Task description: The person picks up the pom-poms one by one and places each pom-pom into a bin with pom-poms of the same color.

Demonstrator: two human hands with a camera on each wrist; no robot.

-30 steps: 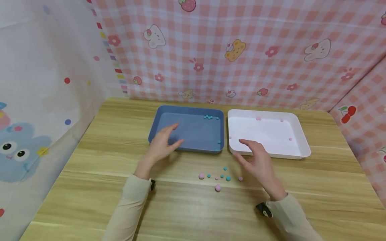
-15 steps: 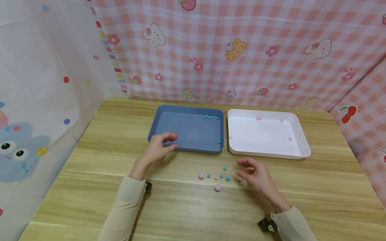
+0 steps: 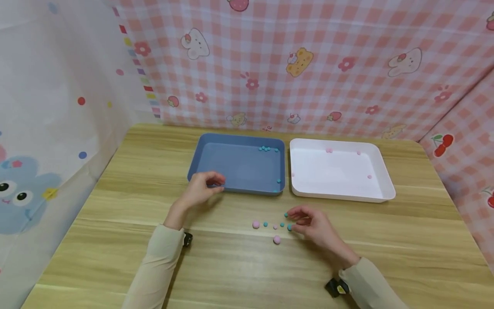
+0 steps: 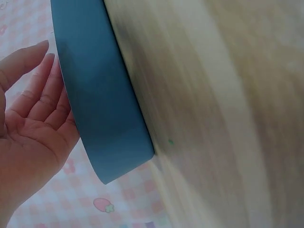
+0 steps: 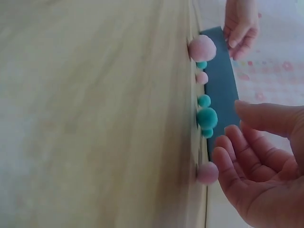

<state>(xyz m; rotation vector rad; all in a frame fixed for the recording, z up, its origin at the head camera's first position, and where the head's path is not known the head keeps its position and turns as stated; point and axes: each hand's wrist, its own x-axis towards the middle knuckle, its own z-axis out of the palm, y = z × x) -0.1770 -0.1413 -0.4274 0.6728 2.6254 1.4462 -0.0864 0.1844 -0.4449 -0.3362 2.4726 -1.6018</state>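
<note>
- Right grip (image 3: 314,225), right of lower centre in the head view: thumb and fingers apart, modest gap, no ball seen between.
- Big teal ball (image 3: 290,227) is by the thumb tip, lower centre; small teal ball (image 3: 286,214) just above, by a fingertip. Contact: I can't tell.
- I'd pick just one, lower both tips to opposite sides of it, close to the counter (image 3: 231,270).
- I'd pinch lightly; they look round and fuzzy, so probably squashable and quick to roll.
- Middle teal ball (image 3: 282,225) is just left of the big one; a wide sweep could scatter it.
- Right wrist view, lower centre: pink ball (image 5: 207,173) appears near the fingertips. I'd avoid brushing it.
- Left grip (image 3: 198,189), left of centre: loosely bent, no ball seen in it, at the blue tray (image 3: 231,163)'s near-left rim. I'd avoid nudging the tray.
- White tray (image 3: 332,171): right of centre, holds pink balls.
</note>
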